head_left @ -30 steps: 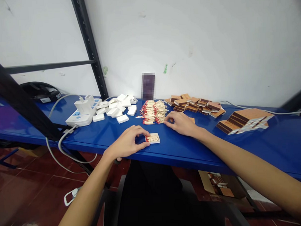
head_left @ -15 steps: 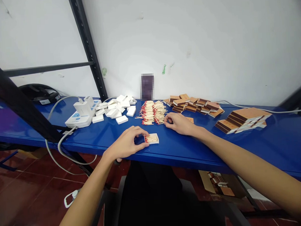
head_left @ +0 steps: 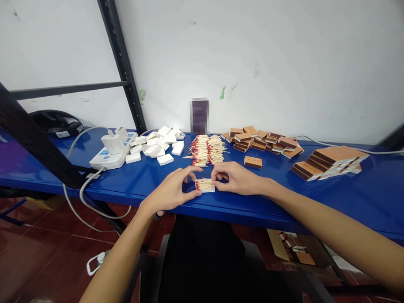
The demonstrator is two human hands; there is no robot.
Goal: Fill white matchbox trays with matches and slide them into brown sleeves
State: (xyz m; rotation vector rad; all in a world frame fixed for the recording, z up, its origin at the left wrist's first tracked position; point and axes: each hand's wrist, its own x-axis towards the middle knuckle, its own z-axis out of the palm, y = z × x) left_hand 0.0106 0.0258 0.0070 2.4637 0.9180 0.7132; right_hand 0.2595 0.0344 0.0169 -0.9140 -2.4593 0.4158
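Note:
A small white matchbox tray (head_left: pixel 208 190) with red-tipped matches (head_left: pixel 203 184) in it lies near the table's front edge. My left hand (head_left: pixel 172 188) curves round its left end, thumb at the near corner and forefinger over the far side. At the tray's right end, my right hand (head_left: pixel 234 178) has thumb and forefinger pinched at the matches; how many sit between the fingertips is hidden. Just beyond lies a large pile of loose matches (head_left: pixel 208 149) in two rows. To the right of that pile is a single brown matchbox sleeve (head_left: pixel 253 162).
White trays (head_left: pixel 165 159) are heaped at back left, beside a power strip (head_left: pixel 111 160) with cables. Brown sleeves (head_left: pixel 255 145) lie heaped at back right, and stacked matchboxes (head_left: pixel 331 162) stand farther right. A dark rack post (head_left: pixel 121 61) rises at left. Below is a carton (head_left: pixel 278 246).
My right hand has moved from the match pile toward me, to the tray's right end, uncovering the single sleeve. My left forefinger has lifted slightly; the tray stays in place.

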